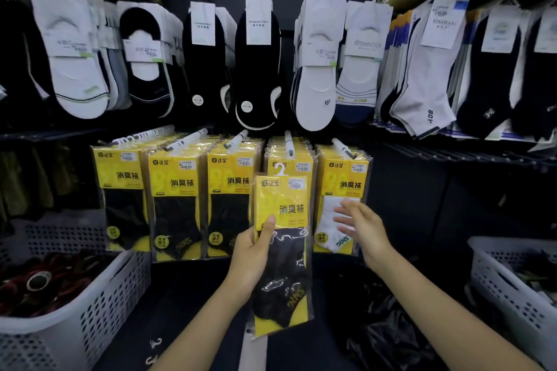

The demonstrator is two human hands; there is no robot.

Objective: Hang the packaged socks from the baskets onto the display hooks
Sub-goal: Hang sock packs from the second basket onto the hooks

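Head view, L to R. A white perforated basket [99,295] sits at lower L w/ dark red and black items inside. Above and beside it, yellow sock packs hang in stacks on the display hooks [184,141]. The first three stacks [174,205] show black socks and hang side by side.

Centre: the L hand [250,256] grips the held pack [281,250] upright by its L edge, w/ the thumb curled over the front and the other fingers behind. This pkg shows black socks on a yellow card. Its small white hanger [281,169] is on no hook and overlaps the front of the fourth stack [301,159]. The fourth hook [288,143] juts out just above.

The R hand [361,226] has fingers straight and spread, holding nothing. It is in front of the fifth stack [343,184], which shows white socks. Contact cannot be told because the hand is blurred.

A black plastic bag [385,325] lies below, R of centre. A second basket [512,289], also white, is at far R.
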